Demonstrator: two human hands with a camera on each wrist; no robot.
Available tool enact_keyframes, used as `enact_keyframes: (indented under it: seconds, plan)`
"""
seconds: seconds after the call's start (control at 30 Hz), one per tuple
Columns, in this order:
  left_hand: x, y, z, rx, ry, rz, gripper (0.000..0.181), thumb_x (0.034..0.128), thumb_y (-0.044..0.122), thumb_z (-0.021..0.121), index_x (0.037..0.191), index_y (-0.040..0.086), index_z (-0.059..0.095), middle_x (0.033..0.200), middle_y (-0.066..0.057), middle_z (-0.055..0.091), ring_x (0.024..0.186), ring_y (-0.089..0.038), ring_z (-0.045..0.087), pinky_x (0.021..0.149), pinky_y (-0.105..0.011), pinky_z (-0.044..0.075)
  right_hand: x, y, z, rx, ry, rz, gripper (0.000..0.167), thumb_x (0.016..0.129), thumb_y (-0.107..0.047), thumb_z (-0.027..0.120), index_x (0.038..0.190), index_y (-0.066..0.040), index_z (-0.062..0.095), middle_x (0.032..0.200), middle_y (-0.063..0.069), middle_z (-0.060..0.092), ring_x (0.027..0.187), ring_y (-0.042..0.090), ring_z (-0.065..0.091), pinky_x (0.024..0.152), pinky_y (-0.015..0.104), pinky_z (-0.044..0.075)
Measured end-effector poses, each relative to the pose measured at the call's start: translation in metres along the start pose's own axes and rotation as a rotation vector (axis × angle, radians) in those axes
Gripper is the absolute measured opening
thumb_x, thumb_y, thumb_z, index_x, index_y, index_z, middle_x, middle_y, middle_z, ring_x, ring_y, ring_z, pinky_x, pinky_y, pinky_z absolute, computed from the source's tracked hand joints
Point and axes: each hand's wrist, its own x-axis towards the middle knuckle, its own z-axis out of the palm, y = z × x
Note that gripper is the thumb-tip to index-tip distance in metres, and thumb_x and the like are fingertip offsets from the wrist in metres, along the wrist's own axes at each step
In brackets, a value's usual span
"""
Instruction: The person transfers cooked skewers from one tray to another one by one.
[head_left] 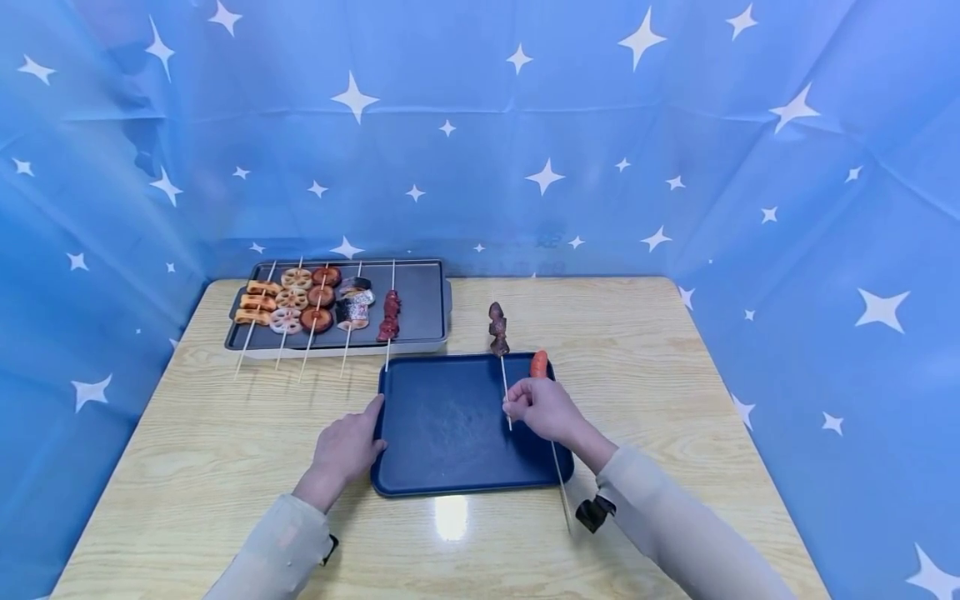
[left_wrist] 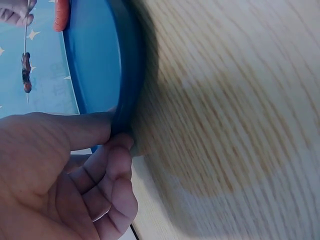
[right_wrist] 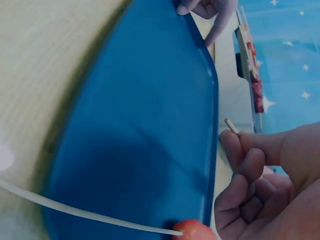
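My right hand (head_left: 546, 408) pinches the lower stick of a dark brown meat skewer (head_left: 498, 329), held above the blue tray (head_left: 442, 433) with its meat pointing toward the back. In the right wrist view, the stick's end pokes out between thumb and fingers of the right hand (right_wrist: 265, 185). On the tray's left side my left hand (head_left: 345, 450) grips the rim; the left wrist view shows the left hand (left_wrist: 75, 170) with thumb and fingers pinching it. A red sausage skewer (head_left: 538, 364) lies along the tray's right side, its stick jutting past the front edge, partly hidden by my right hand.
Behind the tray to the left stands a dark grill plate (head_left: 422, 304) holding several skewers: yellowish slices (head_left: 257, 302), lotus root (head_left: 291, 298), round brown slices (head_left: 318, 297), fish-like pieces (head_left: 354, 304) and red meat (head_left: 389, 317). Blue star-patterned cloth (head_left: 480, 167) surrounds the wooden table (head_left: 660, 517).
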Motion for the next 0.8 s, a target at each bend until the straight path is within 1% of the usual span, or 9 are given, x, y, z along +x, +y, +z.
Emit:
enact_keyframes:
  seconds: [0.1, 0.27, 0.37, 0.5, 0.7, 0.8]
  plan:
    - [0.001, 0.001, 0.000, -0.002, -0.002, 0.004, 0.070, 0.0826, 0.025, 0.077, 0.143, 0.008, 0.045, 0.090, -0.015, 0.072, 0.067, -0.028, 0.065, 0.052, -0.038, 0.045, -0.006, 0.005, 0.004, 0.000, 0.006, -0.004, 0.008, 0.088, -0.012, 0.069, 0.082, -0.008, 0.067, 0.071, 0.010, 0.069, 0.058, 0.008, 0.051, 0.055, 0.024, 0.037]
    - [0.001, 0.002, -0.001, -0.004, -0.011, -0.004, 0.070, 0.0830, 0.025, 0.076, 0.144, 0.008, 0.045, 0.089, -0.014, 0.071, 0.067, -0.026, 0.064, 0.052, -0.037, 0.045, -0.017, 0.010, 0.009, 0.002, 0.011, 0.016, 0.008, 0.088, -0.012, 0.069, 0.081, -0.009, 0.067, 0.068, 0.005, 0.068, 0.057, 0.008, 0.051, 0.053, 0.023, 0.036]
    - [0.000, 0.002, -0.001, -0.002, -0.019, -0.006, 0.070, 0.0832, 0.025, 0.076, 0.144, 0.008, 0.045, 0.090, -0.013, 0.071, 0.068, -0.025, 0.064, 0.052, -0.037, 0.045, -0.026, 0.013, 0.011, 0.001, 0.000, 0.033, 0.010, 0.088, -0.013, 0.070, 0.079, -0.010, 0.066, 0.067, 0.002, 0.067, 0.055, 0.009, 0.051, 0.051, 0.022, 0.034]
    - [0.000, 0.001, 0.000, -0.005, -0.027, 0.003, 0.071, 0.0835, 0.025, 0.076, 0.144, 0.007, 0.044, 0.090, -0.014, 0.071, 0.068, -0.025, 0.064, 0.052, -0.037, 0.045, -0.037, 0.019, 0.014, 0.002, -0.024, 0.045, 0.011, 0.088, -0.012, 0.070, 0.078, -0.009, 0.065, 0.066, 0.002, 0.068, 0.054, 0.008, 0.050, 0.050, 0.021, 0.033]
    - [0.000, 0.000, 0.000, -0.006, -0.006, 0.005, 0.070, 0.0833, 0.025, 0.076, 0.144, 0.006, 0.045, 0.096, -0.016, 0.072, 0.073, -0.029, 0.067, 0.055, -0.040, 0.048, -0.050, 0.025, 0.020, 0.016, -0.046, 0.045, 0.011, 0.088, -0.011, 0.069, 0.079, -0.008, 0.064, 0.065, 0.000, 0.066, 0.058, 0.007, 0.053, 0.051, 0.021, 0.035]
    - [0.001, 0.000, -0.001, -0.010, -0.013, 0.006, 0.071, 0.0836, 0.025, 0.076, 0.144, 0.006, 0.044, 0.098, -0.016, 0.072, 0.076, -0.031, 0.068, 0.057, -0.042, 0.049, -0.057, 0.027, 0.023, 0.014, -0.050, 0.061, 0.011, 0.088, -0.012, 0.069, 0.079, -0.009, 0.063, 0.065, -0.001, 0.065, 0.057, 0.008, 0.053, 0.050, 0.021, 0.036]
